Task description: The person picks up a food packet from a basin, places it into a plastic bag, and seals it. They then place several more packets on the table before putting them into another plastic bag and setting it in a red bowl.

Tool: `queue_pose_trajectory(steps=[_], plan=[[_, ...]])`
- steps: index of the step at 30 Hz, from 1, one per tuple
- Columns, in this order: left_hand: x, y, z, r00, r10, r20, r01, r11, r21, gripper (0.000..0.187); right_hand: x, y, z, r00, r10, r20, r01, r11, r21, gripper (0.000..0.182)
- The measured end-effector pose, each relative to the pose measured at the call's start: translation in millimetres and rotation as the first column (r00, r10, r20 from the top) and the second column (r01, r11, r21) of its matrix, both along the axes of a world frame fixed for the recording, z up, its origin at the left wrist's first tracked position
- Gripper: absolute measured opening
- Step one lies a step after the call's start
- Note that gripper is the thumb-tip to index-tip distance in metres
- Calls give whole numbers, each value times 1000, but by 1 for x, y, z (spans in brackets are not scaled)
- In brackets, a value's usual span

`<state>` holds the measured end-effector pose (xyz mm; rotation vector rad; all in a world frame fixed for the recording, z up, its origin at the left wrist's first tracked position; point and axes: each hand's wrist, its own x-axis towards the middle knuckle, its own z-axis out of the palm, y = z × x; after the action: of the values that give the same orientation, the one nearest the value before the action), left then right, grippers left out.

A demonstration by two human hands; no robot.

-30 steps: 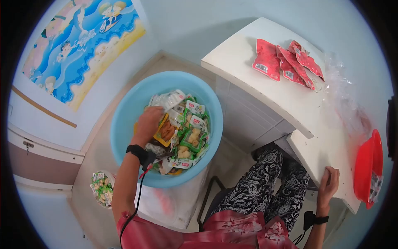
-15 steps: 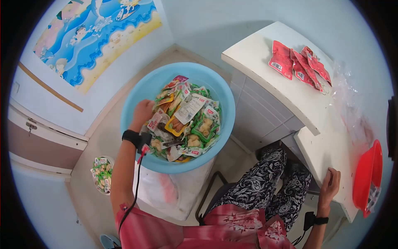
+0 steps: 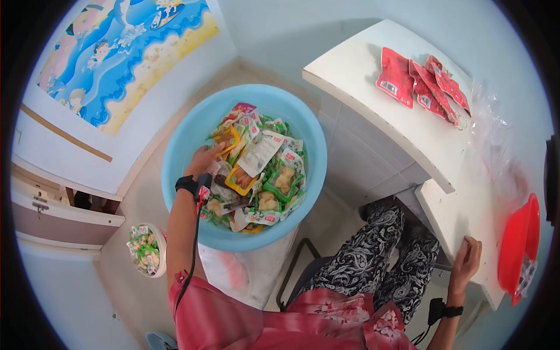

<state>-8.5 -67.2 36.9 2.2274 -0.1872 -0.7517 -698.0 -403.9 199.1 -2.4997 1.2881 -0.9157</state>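
A light blue basin (image 3: pixel 195 125) sits on a white sack in front of my knees, heaped with small green, yellow and white snack packets (image 3: pixel 265 175). My left hand (image 3: pixel 205 160), with a black wrist strap and a cable, is inside the basin at its left side. Its fingers are dug into the packets and closed around some of them. My right hand (image 3: pixel 466 261) grips the near edge of the white table (image 3: pixel 361 76) at the lower right.
Several red packets (image 3: pixel 420 81) and a clear plastic bag (image 3: pixel 490 146) lie on the table. A red basin (image 3: pixel 519 245) stands at its right end. A small bowl of packets (image 3: pixel 146 249) is on the floor by a low cabinet (image 3: pixel 52 216).
My left hand has moved from the top of the pile to its left side and dug in, turning the packets over. The right hand has stayed on the table edge.
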Motion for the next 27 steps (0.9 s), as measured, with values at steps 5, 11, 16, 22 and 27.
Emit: queue_pose_trajectory(steps=[5,11,16,22,27], plan=[[-8,4,0,985,150,-88,-163,974,-160,85,3,0,1,1000,31,2,-31,998,-50,11],[-77,-24,64,1000,21,-22,-30,801,-598,33,1,-1,0,999,37,4,-36,997,-66,11],[-128,-47,88,759,-130,638,264,957,-119,33,-2,-2,-2,999,34,-6,-34,998,-60,11],[-196,-52,114,640,-294,710,390,920,30,26,-5,-4,-6,997,73,9,-71,993,-94,12],[-238,-54,106,582,-471,663,545,831,111,30,-6,-4,-7,996,79,51,-76,996,-56,12]])
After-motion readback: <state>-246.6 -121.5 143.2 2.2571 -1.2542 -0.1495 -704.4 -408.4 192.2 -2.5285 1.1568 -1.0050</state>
